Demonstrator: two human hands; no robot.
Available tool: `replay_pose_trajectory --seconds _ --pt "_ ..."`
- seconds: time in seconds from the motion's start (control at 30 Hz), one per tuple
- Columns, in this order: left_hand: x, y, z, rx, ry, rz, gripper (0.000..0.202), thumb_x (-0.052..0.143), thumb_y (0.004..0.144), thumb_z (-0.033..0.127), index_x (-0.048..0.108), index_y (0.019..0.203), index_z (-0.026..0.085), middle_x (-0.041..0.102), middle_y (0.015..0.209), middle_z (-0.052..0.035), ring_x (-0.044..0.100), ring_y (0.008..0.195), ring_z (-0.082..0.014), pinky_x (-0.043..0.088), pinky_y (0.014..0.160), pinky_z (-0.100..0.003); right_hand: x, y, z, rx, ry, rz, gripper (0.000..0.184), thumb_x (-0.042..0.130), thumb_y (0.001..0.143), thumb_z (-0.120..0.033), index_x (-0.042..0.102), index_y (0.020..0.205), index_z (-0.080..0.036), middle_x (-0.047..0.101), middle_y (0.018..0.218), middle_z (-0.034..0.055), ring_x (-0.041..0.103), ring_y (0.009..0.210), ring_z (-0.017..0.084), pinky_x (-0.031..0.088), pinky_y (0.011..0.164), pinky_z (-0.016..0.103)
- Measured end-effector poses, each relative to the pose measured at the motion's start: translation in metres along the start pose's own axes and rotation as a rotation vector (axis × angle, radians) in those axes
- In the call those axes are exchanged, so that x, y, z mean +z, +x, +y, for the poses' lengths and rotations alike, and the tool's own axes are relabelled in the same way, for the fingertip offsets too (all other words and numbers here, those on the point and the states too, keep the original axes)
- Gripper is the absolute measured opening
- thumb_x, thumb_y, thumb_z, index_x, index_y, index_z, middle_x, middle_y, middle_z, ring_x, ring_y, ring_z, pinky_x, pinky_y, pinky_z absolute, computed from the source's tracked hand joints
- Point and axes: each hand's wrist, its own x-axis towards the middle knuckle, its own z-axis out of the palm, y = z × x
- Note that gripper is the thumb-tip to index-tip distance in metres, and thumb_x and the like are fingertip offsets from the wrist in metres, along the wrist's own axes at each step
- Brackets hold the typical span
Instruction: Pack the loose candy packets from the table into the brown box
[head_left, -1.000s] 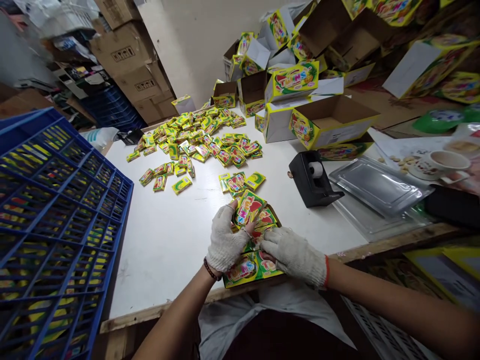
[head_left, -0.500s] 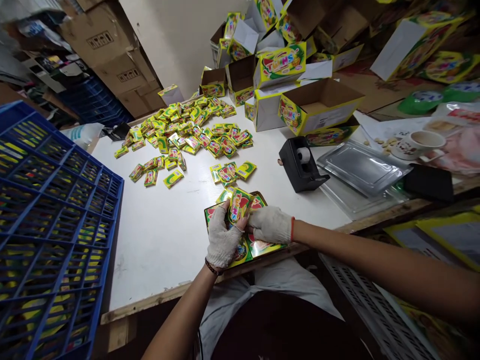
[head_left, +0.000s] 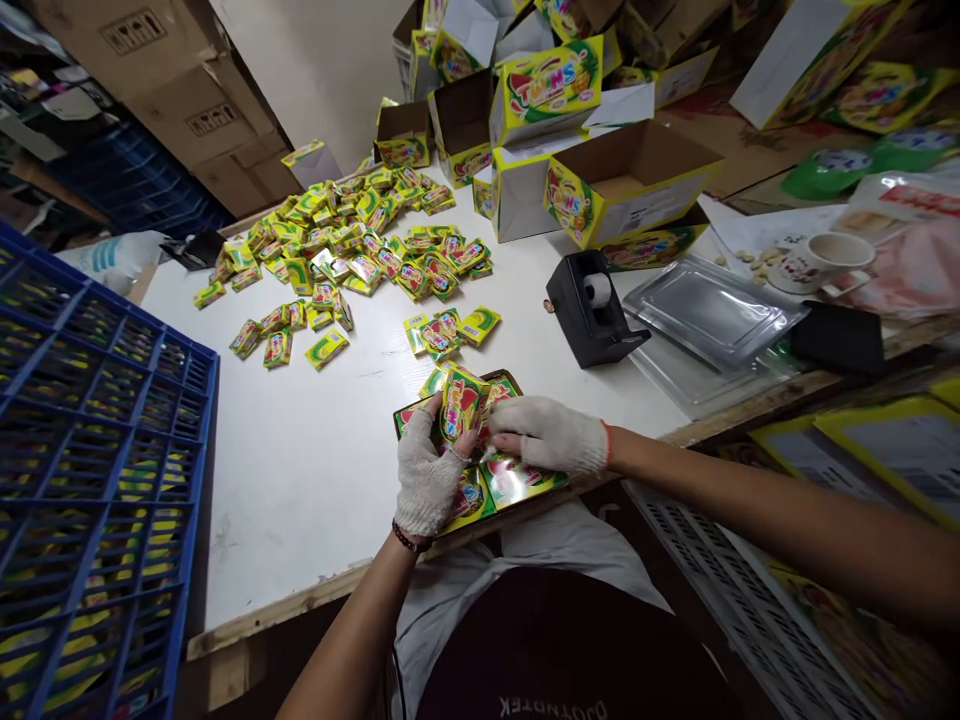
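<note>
My left hand [head_left: 430, 475], in a white fingerless glove, is closed around a small yellow-green TWINS box [head_left: 460, 402], thumb in front and fingers at the far side. Beneath both hands lies a shallow open display box [head_left: 480, 515] at the table's front edge, with green-and-yellow TWINS prints showing in it. My right hand [head_left: 551, 432], gloved the same way, has its fingers curled together just right of the held box. What is in those fingers is hidden. Just beyond are a few loose small boxes [head_left: 442, 333], lying flat on the white table [head_left: 300, 480].
A heap of small boxes [head_left: 337, 235] covers the table's far side. A black tape dispenser [head_left: 592, 310], clear plastic trays [head_left: 712, 310] and a cup [head_left: 825, 262] are at the right. Larger open cartons [head_left: 637, 190] stand behind. A blue crate [head_left: 97, 480] borders the left.
The view has shifted, so the table items appear further left and higher. My right hand has drawn slightly right from the held box; my left hand keeps its grip on it.
</note>
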Motion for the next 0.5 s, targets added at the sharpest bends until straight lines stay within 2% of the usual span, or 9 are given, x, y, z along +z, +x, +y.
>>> replay_pose_trajectory --seconds 0.1,0.2,0.27,0.37,0.5 --pt "-0.001 -0.001 -0.002 -0.016 -0.009 -0.007 0.065 0.074 0.079 0.044 0.053 0.135 0.019 0.062 0.13 -0.0106 0.059 0.12 -0.0279 0.048 0.105 -0.043 0.009 -0.02 0.006 -0.173 -0.04 0.22 0.055 0.025 0.103 -0.052 0.063 0.1 -0.013 0.061 0.092 0.0126 0.052 0.083 0.022 0.042 0.075 0.034" --pt "-0.001 -0.001 -0.005 -0.014 -0.029 -0.027 0.063 0.072 0.081 0.046 0.052 0.136 0.021 0.062 0.131 -0.0099 0.059 0.121 -0.0279 0.048 0.105 -0.043 0.02 -0.024 0.007 -0.233 -0.116 0.31 0.063 0.015 0.103 -0.055 0.063 0.101 -0.012 0.06 0.088 0.0124 0.05 0.08 0.022 0.039 0.073 0.035" --pt "-0.001 -0.001 -0.005 -0.006 -0.039 -0.027 0.064 0.072 0.081 0.046 0.052 0.136 0.021 0.062 0.131 -0.0106 0.059 0.121 -0.0282 0.047 0.105 -0.043 0.025 -0.019 0.007 -0.22 -0.129 0.284 0.06 0.017 0.104 -0.052 0.063 0.096 -0.013 0.061 0.087 0.0116 0.05 0.078 0.022 0.037 0.072 0.035" --pt "0.0 -0.002 -0.006 -0.004 -0.011 -0.021 0.066 0.072 0.08 0.046 0.051 0.137 0.019 0.062 0.131 -0.0116 0.059 0.12 -0.0287 0.048 0.104 -0.044 0.028 -0.011 0.005 -0.178 -0.161 0.19 0.046 0.029 0.104 -0.045 0.062 0.089 -0.015 0.062 0.088 0.0103 0.05 0.077 0.021 0.035 0.07 0.034" --pt "0.002 -0.002 -0.006 -0.003 0.064 -0.023 0.064 0.07 0.082 0.047 0.05 0.137 0.02 0.062 0.131 -0.0115 0.059 0.12 -0.0281 0.049 0.103 -0.044 0.027 -0.01 0.0 -0.076 -0.234 0.099 0.027 0.047 0.097 -0.035 0.064 0.094 -0.014 0.064 0.093 0.0118 0.053 0.083 0.023 0.039 0.074 0.036"
